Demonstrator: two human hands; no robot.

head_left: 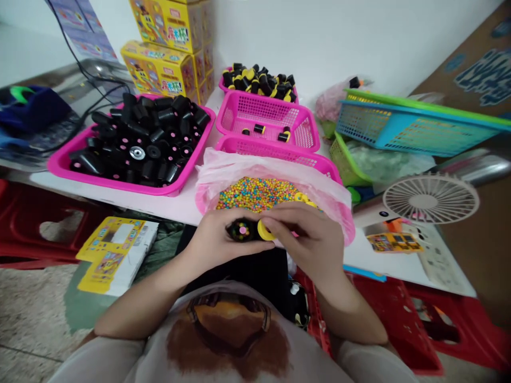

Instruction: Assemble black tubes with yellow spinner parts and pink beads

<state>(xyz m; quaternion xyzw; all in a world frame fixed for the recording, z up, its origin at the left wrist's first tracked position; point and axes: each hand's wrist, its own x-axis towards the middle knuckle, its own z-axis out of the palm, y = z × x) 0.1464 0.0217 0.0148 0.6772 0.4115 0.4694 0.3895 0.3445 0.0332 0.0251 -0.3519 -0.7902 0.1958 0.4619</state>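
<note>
My left hand [213, 242] is closed round a small black tube [240, 231] whose open end shows coloured beads inside. My right hand [309, 234] pinches a yellow ring cap [264, 230] right beside that open end. Both hands hover at the near edge of a pink basket [319, 162] lined with a plastic bag and filled with tiny multicoloured beads [257, 192]. A couple of yellow rings [303, 199] lie on the beads just beyond my right hand.
A large pink tray of black tubes [139, 143] sits at the left. Behind stand a nearly bare pink basket [267, 119] and another holding capped black-and-yellow tubes [259, 80]. Yellow boxes [163, 58] are stacked at the back. Blue and green baskets [399, 127] and a small white fan [431, 199] stand at the right.
</note>
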